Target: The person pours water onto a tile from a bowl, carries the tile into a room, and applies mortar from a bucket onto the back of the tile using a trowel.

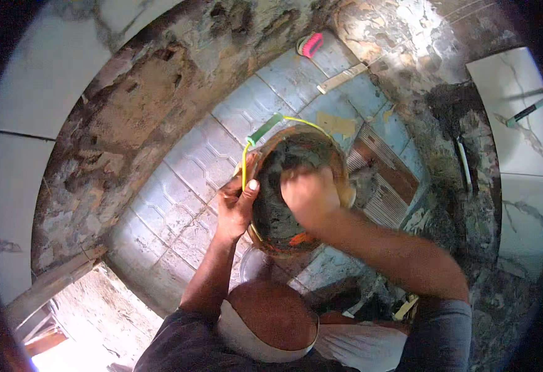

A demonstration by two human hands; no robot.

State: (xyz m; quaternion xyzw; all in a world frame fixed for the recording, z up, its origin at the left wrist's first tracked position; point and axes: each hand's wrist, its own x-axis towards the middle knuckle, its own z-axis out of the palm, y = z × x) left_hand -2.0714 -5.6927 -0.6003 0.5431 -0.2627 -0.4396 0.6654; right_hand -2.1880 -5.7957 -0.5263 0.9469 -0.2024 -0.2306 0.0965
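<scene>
A round bucket (292,253) holds dark grey wet mix (277,223), with orange smears near its edge. Its yellow wire handle with a green grip (264,129) leans over the far left side. My left hand (237,201) clasps the bucket's left rim, the thumb on top and the fingers going down outside. Inside the bucket, my right hand (311,195) is over the mix, the fingers curled and smeared by motion. Whether it holds anything there is hidden.
Patterned tiles (178,180) cover the floor. Beyond the bucket lie a pink brush (310,45) and a flat strip (342,79). Ribbed tile pieces (386,177) are at its right. Rough walls (141,93) border the floor. A pale round container (256,265) sits by my knee.
</scene>
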